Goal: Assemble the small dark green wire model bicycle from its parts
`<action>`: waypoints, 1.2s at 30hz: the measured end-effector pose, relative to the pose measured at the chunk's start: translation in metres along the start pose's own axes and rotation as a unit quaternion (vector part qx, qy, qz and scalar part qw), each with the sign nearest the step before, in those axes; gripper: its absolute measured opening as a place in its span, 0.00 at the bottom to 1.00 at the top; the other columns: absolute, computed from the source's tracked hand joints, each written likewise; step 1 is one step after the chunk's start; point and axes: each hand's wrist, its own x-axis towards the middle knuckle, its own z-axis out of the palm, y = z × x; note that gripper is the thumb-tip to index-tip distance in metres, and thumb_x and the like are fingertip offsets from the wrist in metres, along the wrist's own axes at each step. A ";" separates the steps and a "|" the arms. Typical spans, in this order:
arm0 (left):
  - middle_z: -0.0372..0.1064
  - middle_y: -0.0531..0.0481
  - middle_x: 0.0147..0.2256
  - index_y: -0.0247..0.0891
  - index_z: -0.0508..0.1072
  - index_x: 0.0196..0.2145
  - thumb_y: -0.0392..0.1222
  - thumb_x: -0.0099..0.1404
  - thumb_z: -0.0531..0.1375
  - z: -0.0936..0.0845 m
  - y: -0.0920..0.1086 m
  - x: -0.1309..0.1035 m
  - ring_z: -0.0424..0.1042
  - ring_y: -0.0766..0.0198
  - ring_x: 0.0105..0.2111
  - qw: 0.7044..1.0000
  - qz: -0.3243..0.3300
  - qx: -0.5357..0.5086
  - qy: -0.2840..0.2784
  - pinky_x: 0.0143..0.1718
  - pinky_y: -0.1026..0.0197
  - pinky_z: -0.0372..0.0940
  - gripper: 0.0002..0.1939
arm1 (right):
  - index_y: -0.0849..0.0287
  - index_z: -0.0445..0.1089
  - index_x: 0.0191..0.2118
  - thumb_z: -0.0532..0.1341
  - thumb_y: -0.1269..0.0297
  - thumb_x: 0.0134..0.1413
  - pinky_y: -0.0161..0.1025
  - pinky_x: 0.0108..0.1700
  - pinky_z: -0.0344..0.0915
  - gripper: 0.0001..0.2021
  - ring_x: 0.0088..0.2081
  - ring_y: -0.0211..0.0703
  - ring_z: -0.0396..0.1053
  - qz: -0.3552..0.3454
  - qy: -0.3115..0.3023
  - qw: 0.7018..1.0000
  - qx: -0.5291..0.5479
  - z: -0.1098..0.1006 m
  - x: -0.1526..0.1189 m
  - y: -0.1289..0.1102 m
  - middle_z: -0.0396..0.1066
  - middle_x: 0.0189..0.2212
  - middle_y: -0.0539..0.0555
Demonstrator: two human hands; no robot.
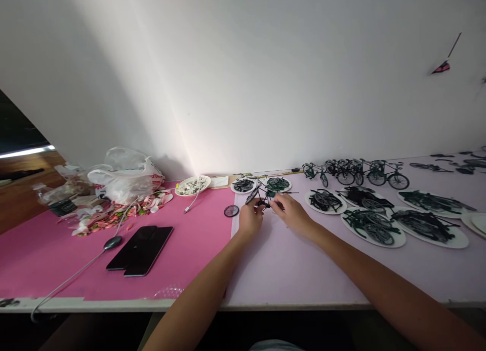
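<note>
A small dark model bicycle [261, 201], partly assembled, is held up between my two hands just above the table. My left hand [251, 219] has its fingers closed on its left side, beside a wheel. From the right, my right hand [291, 211] pinches the bicycle near its frame; the fingertips partly hide what they touch. A loose black spoked wheel [231, 210] lies flat left of my left hand. Behind the bicycle stand a plate of grey-black parts [243, 185] and a plate of green parts [278, 184].
Finished model bicycles [387, 174] stand along the wall at right, behind several part-filled plates [374, 227]. On the pink left side lie dark phone-like slabs [140, 250], a cable with a black puck [113, 242], colourful scraps [125, 217], a plastic bag [123, 176] and a plate of white pieces [193, 186].
</note>
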 end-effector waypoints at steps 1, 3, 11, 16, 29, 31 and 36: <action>0.81 0.45 0.42 0.38 0.78 0.50 0.34 0.69 0.58 0.000 0.000 0.000 0.76 0.64 0.29 1.000 0.000 0.000 -0.001 0.33 0.63 0.67 0.14 | 0.54 0.59 0.28 0.54 0.55 0.70 0.38 0.32 0.58 0.16 0.31 0.45 0.65 0.000 0.001 1.000 -0.006 0.000 0.000 0.000 0.63 0.28 0.51; 0.81 0.45 0.42 0.39 0.79 0.50 0.34 0.69 0.58 0.000 0.000 0.000 0.76 0.64 0.29 1.000 0.000 0.001 0.001 0.34 0.63 0.68 0.14 | 0.54 0.59 0.27 0.54 0.55 0.70 0.38 0.31 0.58 0.18 0.30 0.45 0.65 0.000 0.004 1.000 -0.012 0.000 0.001 0.000 0.62 0.27 0.52; 0.81 0.45 0.40 0.37 0.78 0.50 0.34 0.69 0.59 0.001 0.000 0.000 0.77 0.63 0.29 1.000 -0.004 0.007 0.000 0.34 0.63 0.69 0.14 | 0.53 0.64 0.39 0.57 0.61 0.64 0.41 0.39 0.67 0.03 0.39 0.47 0.71 0.020 0.003 0.999 0.048 0.003 -0.004 0.000 0.70 0.38 0.54; 0.81 0.45 0.39 0.37 0.78 0.50 0.33 0.68 0.59 0.001 -0.001 0.000 0.77 0.64 0.28 1.000 -0.006 0.005 0.001 0.34 0.63 0.69 0.14 | 0.53 0.61 0.38 0.57 0.63 0.61 0.41 0.41 0.69 0.02 0.40 0.47 0.71 0.022 0.003 0.998 0.058 0.007 -0.004 0.003 0.69 0.39 0.54; 0.81 0.45 0.42 0.37 0.78 0.49 0.34 0.69 0.59 -0.001 0.001 0.000 0.76 0.64 0.28 1.000 -0.013 -0.005 -0.007 0.33 0.63 0.67 0.13 | 0.53 0.62 0.36 0.58 0.60 0.64 0.40 0.39 0.67 0.05 0.39 0.46 0.71 0.021 -0.009 0.997 0.073 0.002 -0.003 -0.001 0.69 0.38 0.54; 0.81 0.45 0.42 0.37 0.78 0.49 0.34 0.69 0.59 -0.002 0.001 0.000 0.76 0.64 0.28 1.000 -0.016 -0.010 -0.010 0.33 0.63 0.67 0.13 | 0.53 0.61 0.35 0.57 0.59 0.66 0.39 0.38 0.66 0.07 0.37 0.46 0.70 0.019 -0.015 0.998 0.056 0.001 -0.002 -0.002 0.69 0.36 0.53; 0.80 0.46 0.40 0.36 0.78 0.47 0.34 0.69 0.58 -0.002 0.002 -0.001 0.75 0.64 0.28 0.999 -0.019 -0.013 -0.023 0.33 0.63 0.66 0.12 | 0.54 0.62 0.32 0.54 0.55 0.70 0.37 0.35 0.60 0.14 0.34 0.44 0.67 0.019 -0.039 0.999 0.003 -0.006 0.000 -0.005 0.66 0.32 0.52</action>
